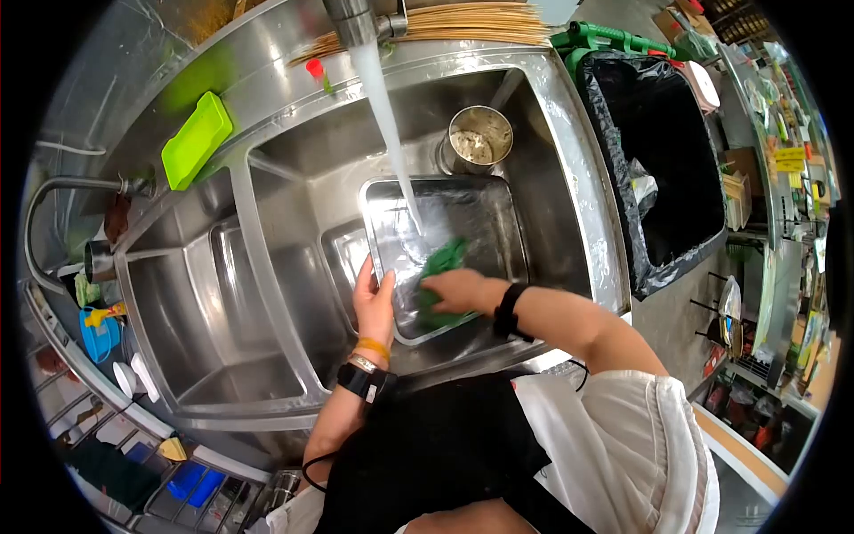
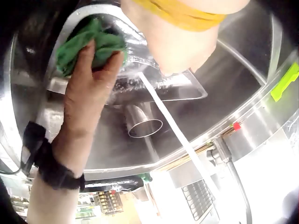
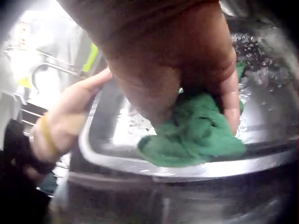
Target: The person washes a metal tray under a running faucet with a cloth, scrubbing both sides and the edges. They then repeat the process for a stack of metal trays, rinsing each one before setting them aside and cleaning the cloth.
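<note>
A rectangular metal tray [image 1: 480,209] lies tilted in the right sink basin, with tap water [image 1: 387,116] falling into it. The left hand [image 1: 374,307] grips the tray's left rim, thumb on the inner side. Bunched in the right hand [image 1: 463,292] is a green cloth [image 1: 442,260], pressed on the tray's inside near its front edge. The left wrist view shows thumb and fingers of the right hand [image 2: 88,88] pinching the cloth [image 2: 77,49]. In the right wrist view the cloth [image 3: 196,133] bulges out below the right hand [image 3: 182,70], beside the tray's rim [image 3: 187,170].
A metal cup [image 1: 478,140] with pale residue stands behind the tray. Another metal tray [image 1: 342,249] lies partly under it. A divider [image 1: 267,267] separates the left basin. A lime-green tray [image 1: 197,142] and thin sticks [image 1: 471,24] lie on the back ledge. A black-lined bin [image 1: 623,178] stands right.
</note>
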A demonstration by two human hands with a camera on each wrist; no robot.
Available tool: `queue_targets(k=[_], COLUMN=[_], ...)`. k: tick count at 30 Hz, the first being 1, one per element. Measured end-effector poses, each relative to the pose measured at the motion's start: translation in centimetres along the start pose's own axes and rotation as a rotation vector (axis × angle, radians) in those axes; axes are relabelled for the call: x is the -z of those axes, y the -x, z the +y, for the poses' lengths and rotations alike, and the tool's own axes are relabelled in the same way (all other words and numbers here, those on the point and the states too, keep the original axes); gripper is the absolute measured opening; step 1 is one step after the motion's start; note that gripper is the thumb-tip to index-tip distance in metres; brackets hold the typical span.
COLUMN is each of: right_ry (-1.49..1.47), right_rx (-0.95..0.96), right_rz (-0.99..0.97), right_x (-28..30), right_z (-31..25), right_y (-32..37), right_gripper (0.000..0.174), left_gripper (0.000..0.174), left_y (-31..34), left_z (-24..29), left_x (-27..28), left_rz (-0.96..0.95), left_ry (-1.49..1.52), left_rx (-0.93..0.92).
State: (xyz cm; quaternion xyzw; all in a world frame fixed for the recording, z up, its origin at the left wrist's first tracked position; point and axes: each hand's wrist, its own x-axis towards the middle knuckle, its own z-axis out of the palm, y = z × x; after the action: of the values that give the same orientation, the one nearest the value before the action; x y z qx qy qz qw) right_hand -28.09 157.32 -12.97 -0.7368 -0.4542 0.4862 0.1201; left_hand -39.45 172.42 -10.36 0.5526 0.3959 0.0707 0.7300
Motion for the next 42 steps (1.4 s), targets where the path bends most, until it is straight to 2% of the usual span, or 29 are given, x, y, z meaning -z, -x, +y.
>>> queue_targets(k=[2, 3, 5, 8, 9, 10, 11, 12, 14, 16, 17, 19, 20, 22, 24, 25, 26, 29, 31, 32, 33, 34, 35, 36, 37, 38, 40, 41, 42], right_ry=[0.037, 0.028, 0.100, 0.198, 0.167, 0.178, 0.194, 0.163, -0.036, -0.261, -0.412, -0.735, -0.975, -1.132, -1.326, -1.038, -1.123, -0.829, -0.738, -0.742, -0.648, -0.614, -0.575, -0.523, -0.487, -0.452, -0.213, -0.092, -0.029], right_rx=[-0.088, -0.130, -0.424, -0.383, -0.297, -0.198, -0.098, -0.034, 0.119, 0.073, -0.022, -0.216, -0.227, -0.091, -0.054, -0.134, -0.043, -0.037, 0.053, -0.001, 0.260, 0.253, 0.355, 0.367, 0.387, 0.408, 0.438, 0.446, 0.352], right_rz=[-0.016, 0.016, -0.085, -0.155, -0.158, -0.057, 0.046, 0.050, 0.209, 0.567, 0.699, 0.922, 0.956, 1.143, 1.099, 1.046, 0.922, 0.812, 0.721, 0.477, 0.376, 0.233, 0.071, -0.053, -0.164, -0.276, -0.287, -0.287, -0.363], right_x=[-3.0, -2.4, -1.7, -2.4, -3.2, -4.4, -3.0, -1.5, -0.8, -0.1, 1.0, 2.6, 4.0, 4.0, 4.5, 4.7, 4.6, 3.0, 1.4, 1.4, -0.1, -3.7, -2.4, -3.0, -3.1, -3.5, -3.9, -3.7, -2.1], right_z=[7.9, 9.4, 11.5, 11.4, 11.2, 10.8, 6.8, 2.9, -1.7, -2.3, -1.3, 1.0, 1.3, 1.6, -0.7, -1.7, -2.6, -4.5, -4.4, -5.1, -4.3, -3.6, -5.2, -5.4, -4.6, -3.8, -2.5, -2.0, -1.6], right_y=[-0.5, 0.7, 0.6, 0.1, -1.1, -1.6, -1.2, -1.0, -2.0, -4.9, -6.3, -7.9, -7.6, -9.6, -11.0, -10.3, -10.3, -9.2, -7.0, -4.4, -3.7, -4.0, -0.3, 0.8, 0.5, -0.1, -0.8, -0.8, -0.3], right_gripper=[0.055, 0.049, 0.024, 0.021, 0.025, 0.028, 0.031, 0.042, 0.041, 0.036, 0.037, 0.039, 0.043, 0.053, 0.064, 0.069, 0.067, 0.057, 0.053, 0.063, 0.056, 0.046, 0.040, 0.036, 0.035, 0.034, 0.034, 0.035, 0.035], left_gripper=[0.051, 0.051, 0.052, 0.052, 0.052, 0.052, 0.052, 0.051, 0.050, 0.050, 0.049, 0.049, 0.049, 0.052, 0.053, 0.055, 0.056, 0.057, 0.055, 0.056, 0.066, 0.070, 0.067, 0.066, 0.064, 0.065, 0.068, 0.067, 0.067], left_y=[-0.2, -0.3, -0.3, -0.5, -0.5, -0.5, -0.5, -0.4, -0.1, -0.8, -0.4, -0.4, -0.2, 0.3, 0.7, 0.7, 0.9, 1.2, 1.6, 1.4, 0.5, 0.1, -0.3, -0.5, -1.2, 0.0, -0.8, -1.1, -1.3], left_z=[-0.4, -0.6, -0.7, -0.3, -0.4, -0.4, -0.4, -0.7, -1.2, -1.0, 0.9, 0.3, 0.4, 0.5, -0.5, -1.5, -1.3, -2.5, -0.4, 0.6, 0.4, 0.4, 0.6, 0.8, -1.5, -0.4, -1.5, -2.2, -2.6], left_x=[0.3, 0.2, -0.3, -0.8, -0.8, -0.8, -1.0, -1.1, -0.9, -0.5, -1.1, -0.7, -0.9, -0.9, -0.6, -0.2, -0.1, 0.7, 0.7, 0.7, 1.2, 2.2, 2.5, 2.6, 2.8, 1.9, 1.4, 1.5, 1.5], left_rz=[-0.004, -0.007, -0.012, -0.004, 0.000, 0.002, 0.003, 0.006, 0.016, 0.005, 0.014, -0.058, -0.062, -0.107, -0.102, -0.127, -0.131, -0.149, -0.153, -0.155, -0.185, -0.147, -0.202, -0.257, -0.252, -0.150, -0.055, -0.070, -0.089], left_ry=[0.059, 0.093, 0.066, 0.056, 0.072, 0.090, 0.089, 0.086, 0.095, 0.114, 0.110, 0.103, 0.113, 0.162, 0.160, 0.142, 0.130, 0.125, 0.379, 0.507, 0.345, 0.437, 0.476, 0.512, 0.459, 0.277, 0.186, 0.107, 0.030], left_rx=[-0.006, -0.007, 0.006, 0.005, 0.027, 0.046, 0.039, 0.032, 0.049, 0.069, 0.121, 0.052, 0.048, 0.089, 0.119, 0.117, 0.123, 0.133, 0.188, 0.213, 0.092, 0.253, 0.248, 0.242, 0.241, 0.304, 0.323, 0.283, 0.236])
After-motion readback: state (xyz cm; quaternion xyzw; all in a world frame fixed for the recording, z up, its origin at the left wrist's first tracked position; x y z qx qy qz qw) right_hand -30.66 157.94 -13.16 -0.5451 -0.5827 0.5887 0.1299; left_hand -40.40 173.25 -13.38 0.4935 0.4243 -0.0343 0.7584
